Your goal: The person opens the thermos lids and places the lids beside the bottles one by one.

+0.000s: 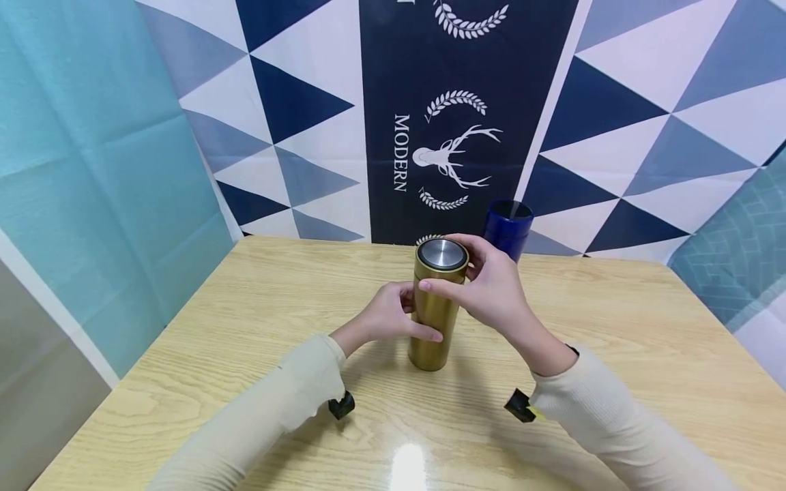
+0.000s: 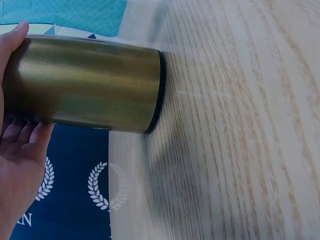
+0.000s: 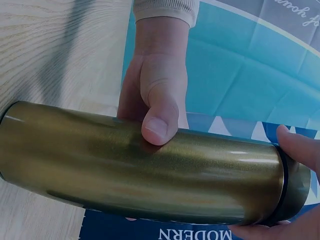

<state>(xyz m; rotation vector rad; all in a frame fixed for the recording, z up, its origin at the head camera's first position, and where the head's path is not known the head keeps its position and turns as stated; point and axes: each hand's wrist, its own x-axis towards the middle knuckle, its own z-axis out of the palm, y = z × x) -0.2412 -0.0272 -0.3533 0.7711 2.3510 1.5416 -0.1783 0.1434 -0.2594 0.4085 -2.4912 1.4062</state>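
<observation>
A gold thermos flask (image 1: 434,351) stands upright on the wooden table, its lid (image 1: 442,254) topped with a brushed steel disc. My left hand (image 1: 388,315) grips the body around its middle, thumb across the front. Higher up, my right hand (image 1: 491,286) holds the lid between thumb and fingers, as the right wrist view also shows on the lid's gold side (image 3: 298,192). In the left wrist view the dark base rim (image 2: 161,92) meets the tabletop. Behind my right hand is a blue tumbler (image 1: 508,235) with an uncovered top; its lower part is hidden.
The light wooden table (image 1: 295,286) reaches back to a patterned cloth (image 1: 307,88) with triangles and a deer print. A teal cloth (image 1: 80,157) hangs at the left. Small black devices (image 1: 341,405) sit at both wrists.
</observation>
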